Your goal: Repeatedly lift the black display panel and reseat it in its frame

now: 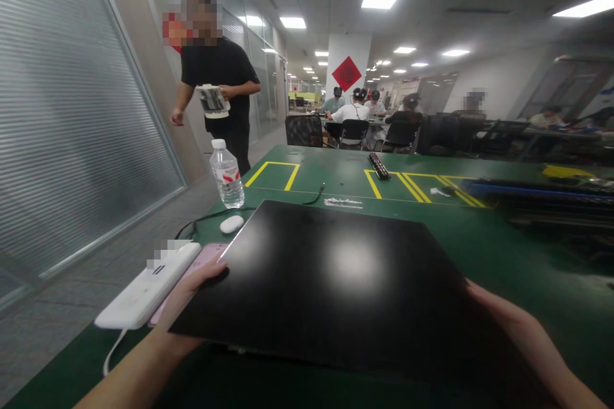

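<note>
Both my hands hold a flat, glossy black screen panel above the green table, and ceiling light reflects in its face. At the panel's left edge is my left hand, its thumb over the top and its fingers hidden beneath. My right hand grips the opposite edge, with most of its fingers out of sight. Close to my left hand lie a white power bank or similar white block and a pink phone-like slab. A small white rounded case rests beyond the panel's left corner.
A water bottle stands at the table's left edge beside a black cable. Yellow tape marks the green table. Dark, blurred equipment lies to the right. A person carrying a jug walks at left; several others sit behind.
</note>
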